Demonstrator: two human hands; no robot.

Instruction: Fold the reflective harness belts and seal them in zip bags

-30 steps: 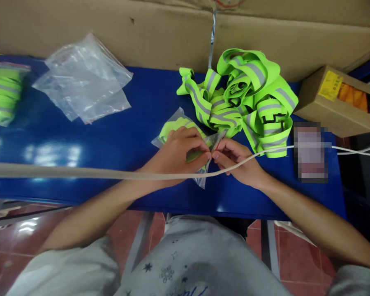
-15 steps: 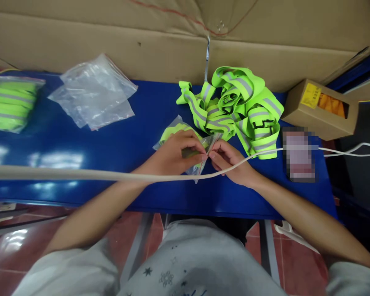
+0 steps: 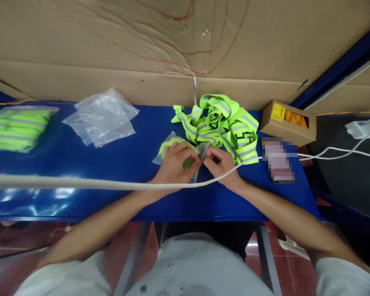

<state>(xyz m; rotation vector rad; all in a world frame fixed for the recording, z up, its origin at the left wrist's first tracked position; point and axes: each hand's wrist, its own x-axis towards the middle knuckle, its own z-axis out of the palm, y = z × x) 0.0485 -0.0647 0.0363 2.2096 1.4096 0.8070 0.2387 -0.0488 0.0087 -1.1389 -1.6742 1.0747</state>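
Note:
A clear zip bag (image 3: 156,159) lies on the blue table with a neon-yellow reflective strap (image 3: 165,147) inside it. My left hand (image 3: 178,162) reaches over the bag and pinches its zip edge between thumb and fingertips. My right hand (image 3: 221,164) pinches the same edge from the right, its fingertips close to the left ones. Part of the bag is hidden under my left hand. Just behind the hands sits a tangled heap of neon-yellow straps (image 3: 223,109) with grey stripes and a black buckle.
Flat clear bags (image 3: 103,117) and a filled bag of straps (image 3: 17,128) lie to the left. At right are an open carton (image 3: 291,127) and a blurred-out phone (image 3: 277,162). A white cable (image 3: 92,183) crosses in front of my wrists; cardboard (image 3: 135,37) lines the back.
The view has tilted up and turned slightly right, so more cardboard shows. Both hands still pinch the bag's edge, with my right fingertips slightly shifted along it.

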